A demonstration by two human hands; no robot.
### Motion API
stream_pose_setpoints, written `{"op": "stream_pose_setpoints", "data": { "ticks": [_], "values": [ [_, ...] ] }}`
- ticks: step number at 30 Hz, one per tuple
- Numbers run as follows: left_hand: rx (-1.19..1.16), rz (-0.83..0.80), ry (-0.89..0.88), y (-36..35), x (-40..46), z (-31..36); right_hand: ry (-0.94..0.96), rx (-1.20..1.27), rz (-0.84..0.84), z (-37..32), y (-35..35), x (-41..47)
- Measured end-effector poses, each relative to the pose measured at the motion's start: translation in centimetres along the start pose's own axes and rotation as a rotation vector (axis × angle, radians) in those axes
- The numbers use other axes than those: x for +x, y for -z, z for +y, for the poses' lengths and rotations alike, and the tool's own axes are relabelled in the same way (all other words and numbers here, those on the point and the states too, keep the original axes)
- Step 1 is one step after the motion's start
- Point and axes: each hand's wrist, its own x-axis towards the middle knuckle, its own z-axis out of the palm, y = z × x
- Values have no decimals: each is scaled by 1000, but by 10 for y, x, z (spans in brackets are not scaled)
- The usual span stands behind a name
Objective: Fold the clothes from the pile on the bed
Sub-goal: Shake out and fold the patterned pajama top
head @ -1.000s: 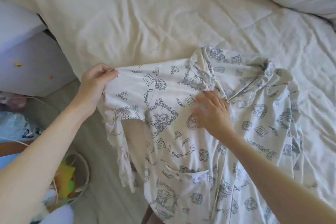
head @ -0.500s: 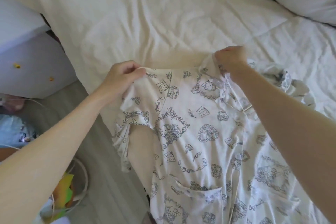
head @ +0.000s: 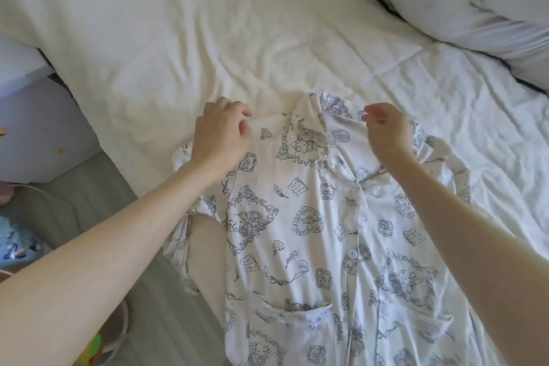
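Observation:
A white pyjama shirt [head: 300,217] with a grey cartoon print lies front up on the bed [head: 208,47], buttoned, collar toward the far side, pockets near the bottom edge of view. Its left sleeve hangs over the bed's edge. My left hand [head: 221,134] is at the shirt's left shoulder, fingers curled, pinching the top edge of the fabric. My right hand [head: 386,134] is at the right side of the collar, its fingertips pinching a small bit of cloth there. The shirt's right side lies rumpled beyond my right arm.
A white pillow [head: 463,0] with dark piping lies at the top right. A pale cabinet [head: 38,128] stands left of the bed, above grey floor [head: 98,202]. A round basket [head: 116,336] with coloured things sits at the bottom left.
Both hands have drawn the shirt farther onto the bed and spread it flatter. My right hand went from the body to the collar, then to the collar's right side.

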Motion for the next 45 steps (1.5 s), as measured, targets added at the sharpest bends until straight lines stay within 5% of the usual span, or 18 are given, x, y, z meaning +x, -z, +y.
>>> {"op": "stream_pose_setpoints", "data": {
  "ticks": [3,9,14,20,28,30,32,35,37,39,41,45],
  "values": [
    [-95,6,-139,-14,8,38,-34,-169,153,49,31,-2],
    [-173,-36,-193,-57,21,96,-36,-173,115,85,54,24],
    [-12,-8,-36,-84,58,111,-141,-218,6,87,43,55],
    [212,-2,89,-94,75,110,-688,642,-237,108,60,72],
    [-19,168,-91,-82,55,93,-864,960,-462,123,81,78],
    [-53,172,-93,-82,53,91,-841,848,-480,117,81,78],
    [-59,166,-110,-83,54,92,-719,573,-270,113,77,77],
    [-40,154,-148,-81,56,94,-142,131,147,108,70,64],
    [9,155,-178,-77,57,96,208,-159,25,101,66,52],
    [31,150,-202,-74,56,99,320,-461,-154,100,58,49],
    [11,118,-237,-70,55,101,330,-451,-153,97,54,53],
    [120,-84,-353,-59,54,95,205,-11,-64,96,61,58]
  ]
}}
